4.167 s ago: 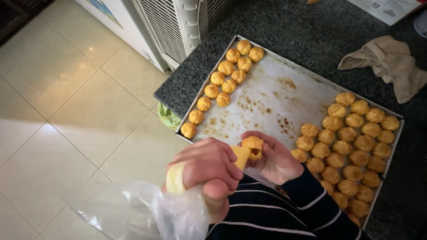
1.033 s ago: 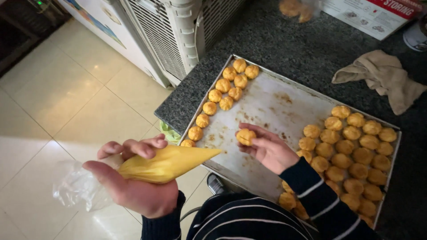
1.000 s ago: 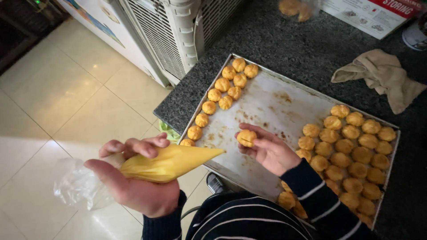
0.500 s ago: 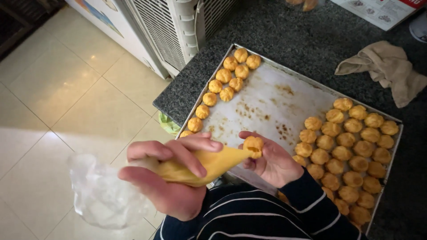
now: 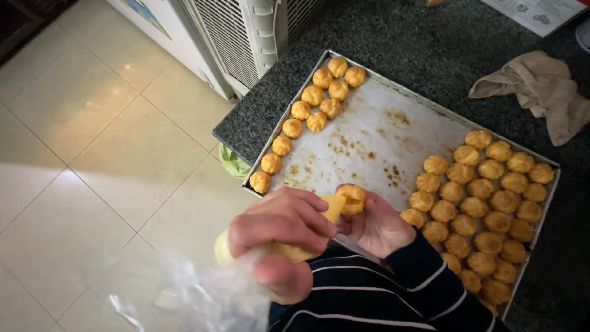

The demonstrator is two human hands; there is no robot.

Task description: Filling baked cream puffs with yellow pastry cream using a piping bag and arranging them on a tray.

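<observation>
While you stand at the near edge of the counter, this is how things lie:

Left hand: your left hand is wrapped tight around a clear plastic piping bag of yellow cream, fingers folded over its full part, loose plastic trailing to the near left.

Right hand: your right hand pinches a small golden round puff pastry between fingertips and thumb, just over the near rim of the tray.

Bag tip: it touches the held puff from the left.

Tray: the rectangular metal baking tray sits on the dark speckled stone counter; its middle is bare and stained.

Left row: more puffs along the far-left edge.

Right batch: a dense cluster of puffs.

Cloth: a crumpled beige cloth lies far right, apart from the tray.
</observation>
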